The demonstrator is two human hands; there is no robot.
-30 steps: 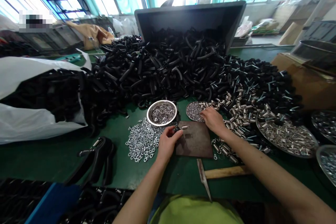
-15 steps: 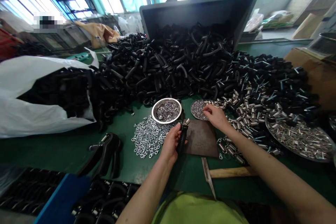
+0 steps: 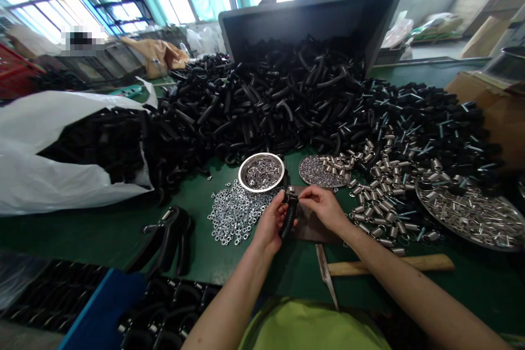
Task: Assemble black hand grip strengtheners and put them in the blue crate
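Note:
My left hand (image 3: 270, 224) is wrapped round a black curved handle (image 3: 290, 215), held upright over a dark brown plate (image 3: 315, 229) on the green table. My right hand (image 3: 322, 205) pinches at the handle's metal top end; what sits between its fingertips is too small to name. Just beyond the hands are a steel bowl of small metal parts (image 3: 261, 171), a loose heap of nuts (image 3: 232, 213) and a flat dish of small nuts (image 3: 322, 170). Springs (image 3: 379, 186) lie scattered to the right.
A big heap of black handles (image 3: 279, 98) spills from a tipped grey bin (image 3: 311, 16). A white bag (image 3: 49, 142) lies left, finished grips (image 3: 166, 238) front left. A hammer (image 3: 369, 267) lies before me. A tray of springs (image 3: 471, 213) and a cardboard box (image 3: 492, 109) are right.
My right hand left the dish of small nuts and came back to the top of the handle. My left hand lifted the handle upright and keeps holding it.

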